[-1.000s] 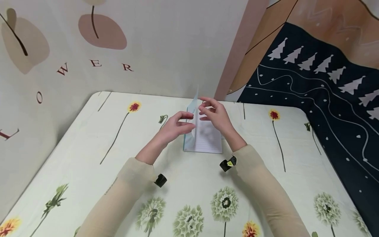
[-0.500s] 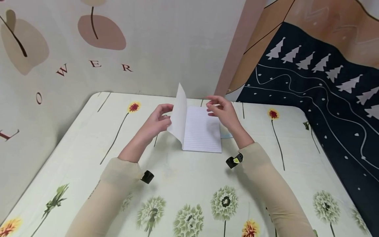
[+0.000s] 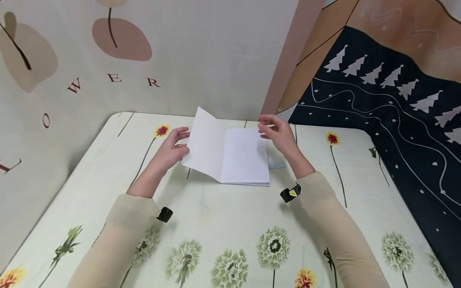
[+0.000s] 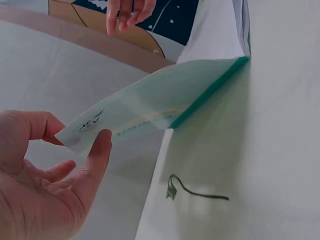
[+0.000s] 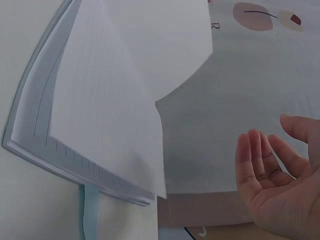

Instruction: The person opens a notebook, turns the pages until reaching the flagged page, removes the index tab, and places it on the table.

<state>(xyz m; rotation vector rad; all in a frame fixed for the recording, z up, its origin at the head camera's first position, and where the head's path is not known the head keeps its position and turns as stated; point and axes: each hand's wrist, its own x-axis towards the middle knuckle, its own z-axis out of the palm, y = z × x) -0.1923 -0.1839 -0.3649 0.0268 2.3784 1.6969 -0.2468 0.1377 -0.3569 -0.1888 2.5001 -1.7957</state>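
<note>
An open notebook [image 3: 246,160] with lined white pages lies on the table. Its front cover [image 3: 202,148] stands tilted up to the left, showing a white inside. In the left wrist view the cover's outside [image 4: 145,100] is pale green, with a darker green spine strip. My left hand [image 3: 169,152] holds the cover's outer edge between thumb and forefinger. Right of the pages, my right hand [image 3: 279,134] hovers with fingers loosely bent, holding nothing. The right wrist view shows a lined page [image 5: 100,100] lifting a little from those below.
A light blue ribbon [image 3: 277,164] sticks out from the notebook's right side. The pale tablecloth [image 3: 230,216] carries printed flowers. Behind the table hangs a light printed curtain [image 3: 201,60], and a dark one with white trees [image 3: 360,100] hangs at the right.
My left hand has moved left, swinging the cover from nearly upright over to the left and uncovering the lined pages. My right hand has drawn away to the right.
</note>
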